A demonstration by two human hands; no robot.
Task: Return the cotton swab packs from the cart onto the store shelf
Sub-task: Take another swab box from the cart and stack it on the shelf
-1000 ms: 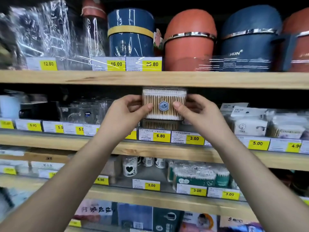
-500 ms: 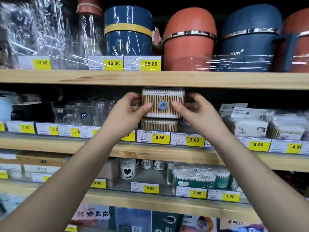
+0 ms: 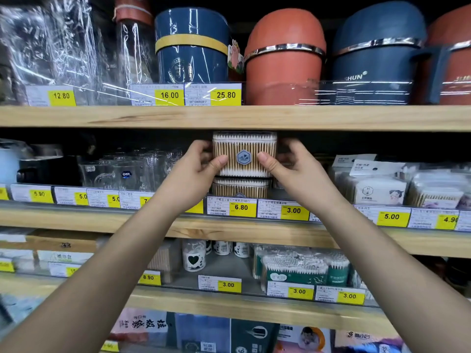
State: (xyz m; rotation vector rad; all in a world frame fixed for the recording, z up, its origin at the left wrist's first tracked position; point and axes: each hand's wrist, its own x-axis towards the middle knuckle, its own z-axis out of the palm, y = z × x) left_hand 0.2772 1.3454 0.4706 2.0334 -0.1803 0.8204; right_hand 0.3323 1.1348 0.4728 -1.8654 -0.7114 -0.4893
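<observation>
A clear box of wooden cotton swabs (image 3: pixel 244 146) with a blue hexagon sticker sits on top of a second like box (image 3: pixel 239 187) on the middle wooden shelf (image 3: pixel 229 225), above the 6.80 price tag. My left hand (image 3: pixel 196 171) grips the top box's left side, thumb on its front. My right hand (image 3: pixel 293 169) grips its right side the same way. The top box nearly touches the shelf board above. The cart is out of view.
Glass mugs (image 3: pixel 122 171) stand left of the boxes, bagged swab packs (image 3: pixel 382 187) to the right. Blue and red jugs (image 3: pixel 285 57) fill the top shelf. Green swab packs (image 3: pixel 300 271) and small cups (image 3: pixel 193 256) lie on the lower shelf.
Both hands have kept hold of the top box. It now sits lower, closer onto the box beneath, and a little deeper in the shelf.
</observation>
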